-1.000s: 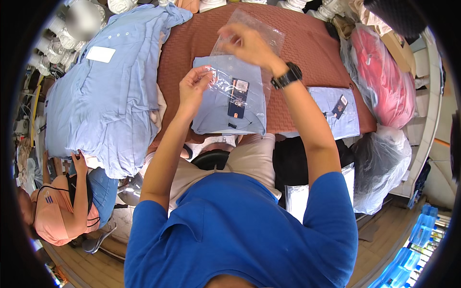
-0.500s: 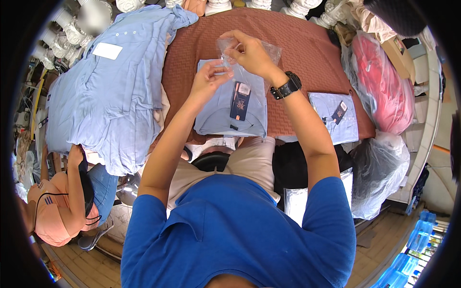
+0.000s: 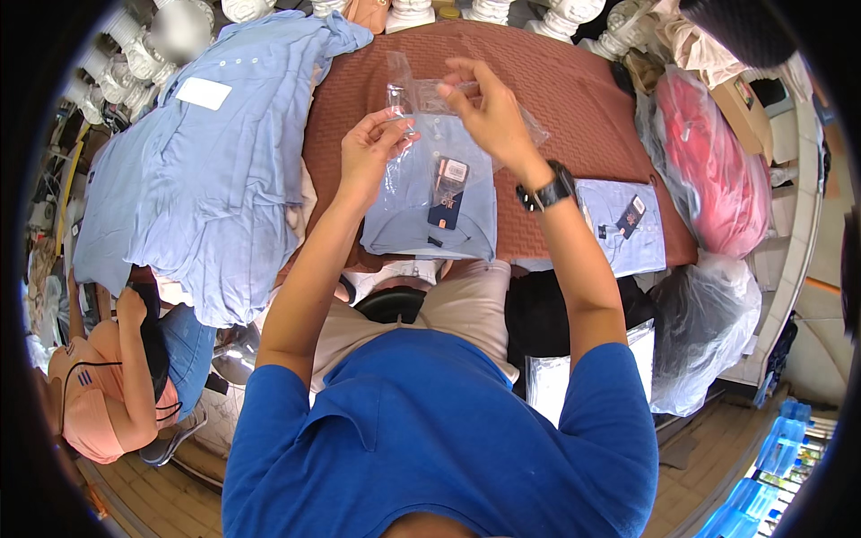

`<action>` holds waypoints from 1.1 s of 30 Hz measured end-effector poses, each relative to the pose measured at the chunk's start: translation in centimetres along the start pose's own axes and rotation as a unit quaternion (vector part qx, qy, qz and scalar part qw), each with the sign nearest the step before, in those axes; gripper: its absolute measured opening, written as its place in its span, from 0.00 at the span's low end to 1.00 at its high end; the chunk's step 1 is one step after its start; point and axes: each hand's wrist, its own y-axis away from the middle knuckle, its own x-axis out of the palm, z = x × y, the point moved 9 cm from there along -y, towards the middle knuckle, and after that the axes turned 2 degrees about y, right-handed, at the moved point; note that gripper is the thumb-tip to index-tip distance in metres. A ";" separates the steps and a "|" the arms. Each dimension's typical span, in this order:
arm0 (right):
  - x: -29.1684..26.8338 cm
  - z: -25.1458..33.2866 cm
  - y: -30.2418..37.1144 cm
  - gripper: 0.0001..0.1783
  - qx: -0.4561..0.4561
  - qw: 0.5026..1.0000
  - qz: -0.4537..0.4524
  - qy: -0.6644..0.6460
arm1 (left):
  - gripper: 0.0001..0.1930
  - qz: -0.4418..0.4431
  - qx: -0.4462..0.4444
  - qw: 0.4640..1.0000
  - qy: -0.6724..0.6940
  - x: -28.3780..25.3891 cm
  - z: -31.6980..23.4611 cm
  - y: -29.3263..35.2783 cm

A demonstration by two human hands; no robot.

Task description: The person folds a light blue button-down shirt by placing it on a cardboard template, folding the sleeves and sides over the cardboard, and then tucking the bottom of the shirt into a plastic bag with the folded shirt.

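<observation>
My left hand [image 3: 375, 151] is closed, pinching the edge of a clear plastic bag [image 3: 400, 90] between thumb and fingers. The thin bag hangs loosely over a folded light-blue shirt [image 3: 384, 229] on the table in front of me. A dark hang tag [image 3: 443, 208] with a pale label lies on that shirt. My right hand [image 3: 495, 115], with a black watch on its wrist, is raised over the far right part of the bag. Its fingers are apart and curved, with nothing visibly gripped.
A brown cloth covers the table [image 3: 565, 99]. Another folded blue shirt [image 3: 647, 240] with a dark tag lies to the right. Loose blue shirts [image 3: 215, 179] are heaped at left, beside a seated person [image 3: 108, 403]. Plastic-wrapped red goods [image 3: 717, 170] stand at the right edge.
My right hand has gone from pinching the bag to open fingers, shifting right. My left hand has moved slightly left with the bag, which has spread wider.
</observation>
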 end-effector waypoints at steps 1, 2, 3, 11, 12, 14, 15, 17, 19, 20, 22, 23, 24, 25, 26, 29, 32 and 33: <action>0.4 1.5 1.1 0.28 0.002 1.000 0.007 0.024 | 0.09 -0.004 -0.003 1.000 0.008 -0.5 0.1 0.0; 0.9 2.8 2.4 0.30 0.004 0.999 0.014 0.047 | 0.09 -0.008 -0.006 1.000 0.016 -1.2 0.3 -0.1; 1.6 4.3 3.9 0.32 -0.022 0.997 0.021 0.069 | 0.10 -0.010 -0.010 1.000 0.025 -1.4 0.6 -0.3; 3.5 5.8 7.7 0.33 -0.071 0.947 -0.018 0.312 | 0.12 0.080 -0.050 0.990 0.102 1.9 0.9 -0.3; 3.2 5.2 7.4 0.29 -0.073 0.954 -0.023 0.290 | 0.13 0.071 -0.054 0.991 0.096 2.1 0.9 -0.2; 2.1 3.8 6.6 0.21 -0.075 0.966 -0.032 0.247 | 0.14 0.078 -0.019 0.995 0.065 2.7 0.3 0.1; 1.3 2.7 6.1 0.17 -0.047 0.979 -0.032 0.195 | 0.15 0.082 -0.002 0.995 0.050 2.9 0.0 0.2; -0.2 0.6 5.1 0.10 0.011 0.995 -0.033 0.088 | 0.16 0.082 0.030 0.996 -0.016 3.0 -0.2 0.4; -0.6 -2.7 4.8 0.09 0.140 0.988 0.015 -0.063 | 0.17 0.081 0.089 0.987 -0.111 3.6 -0.8 0.8; -0.6 -4.2 4.9 0.09 0.202 0.969 0.039 -0.139 | 0.19 0.077 0.132 0.973 -0.175 4.2 -1.5 1.4; -0.8 -5.0 5.0 0.15 0.226 0.955 0.079 -0.176 | 0.21 0.070 0.156 0.963 -0.208 4.6 -1.4 1.6; -0.8 -4.8 5.0 0.16 0.235 0.948 0.088 -0.195 | 0.22 0.068 0.138 0.972 -0.178 4.5 -0.4 1.3; -0.6 -4.7 5.1 0.17 0.243 0.941 0.097 -0.213 | 0.24 0.065 0.120 0.980 -0.148 4.4 0.4 1.0; -0.6 -4.7 5.3 0.17 0.248 0.939 0.100 -0.214 | 0.24 0.051 0.109 0.985 -0.125 4.9 0.5 1.0; -0.5 -4.7 5.5 0.18 0.254 0.937 0.104 -0.216 | 0.24 0.038 0.098 0.989 -0.101 5.5 0.6 1.1; 0.0 -4.8 5.4 0.18 0.228 0.943 0.141 -0.198 | 0.21 0.024 0.113 0.981 -0.156 6.1 0.6 0.8; -0.6 -4.9 5.1 0.16 0.214 0.946 0.116 -0.213 | 0.17 0.026 0.114 0.983 -0.139 6.0 1.1 0.3; -0.9 -4.9 5.0 0.16 0.214 0.946 0.095 -0.225 | 0.15 0.027 0.109 0.988 -0.110 5.9 1.4 0.2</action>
